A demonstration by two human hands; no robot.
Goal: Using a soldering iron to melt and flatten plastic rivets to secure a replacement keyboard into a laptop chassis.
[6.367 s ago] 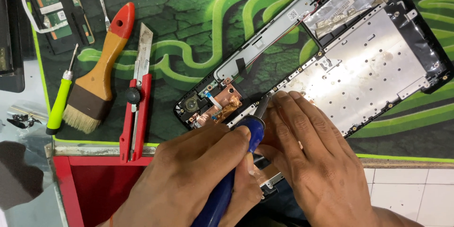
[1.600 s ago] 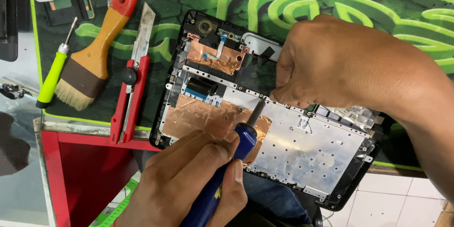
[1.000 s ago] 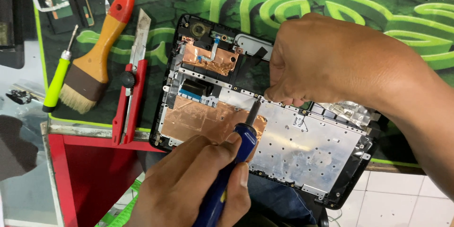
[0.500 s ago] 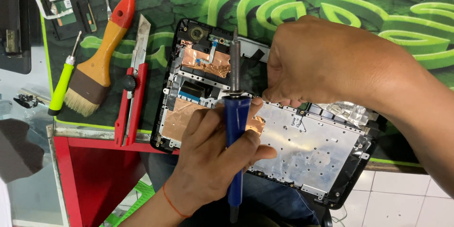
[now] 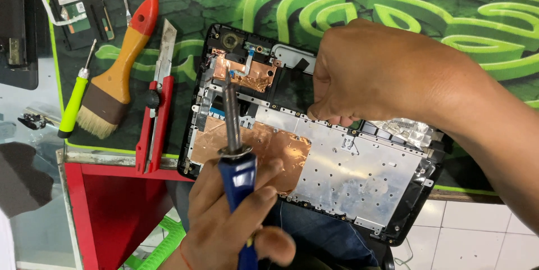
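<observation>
One opened laptop base (image 5: 314, 152), lying half over the table (image 5: 393, 0) edge, directly under both hands. Looking light, thin and stiff, yet fragile at the copper foil and ribbon connectors; best held by the black plastic rim. Right hand (image 5: 370, 73) pressing down on the upper edge, fingers curled. Left hand (image 5: 236, 219) gripping a blue-handled soldering iron (image 5: 236, 157), tip pointing away. Farther left, lying idle: brush (image 5: 115, 73), red cutter (image 5: 157, 101).

Bright, even overhead light, colours saturated. Soft short shadows under the right hand (image 5: 382, 79) and beside the brush (image 5: 112, 79). Mild glare on the silver metal plate (image 5: 359, 174) and copper foil (image 5: 275, 146). Sharp focus mid-frame; slight softness on the left hand (image 5: 236, 219) near the bottom edge. Little edge distortion.
</observation>
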